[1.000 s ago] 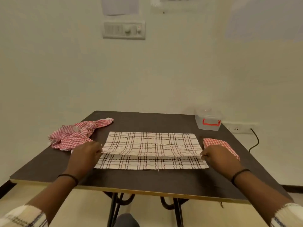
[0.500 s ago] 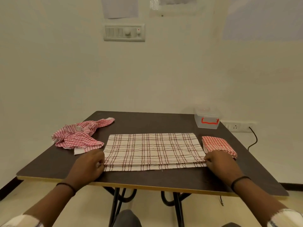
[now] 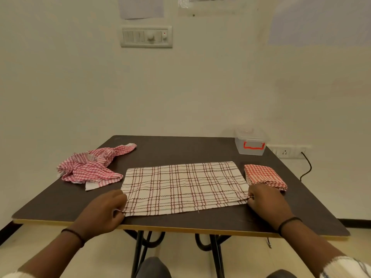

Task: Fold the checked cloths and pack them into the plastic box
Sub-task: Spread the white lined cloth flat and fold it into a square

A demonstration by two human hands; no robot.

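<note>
Checked cloth (image 3: 183, 187) corners — hidden inside both fists.

Dark table (image 3: 180, 149) bears three checked cloths (image 3: 183, 185) and plastic box (image 3: 251, 144).

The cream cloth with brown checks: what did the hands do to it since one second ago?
The left hand and right hand pulled the upper layer of the cream cloth with brown checks toward the near table edge, almost covering the lower strip. Both keep pinching its near corners. The crumpled red checked cloth, folded red checked cloth and clear plastic box stayed.
</note>
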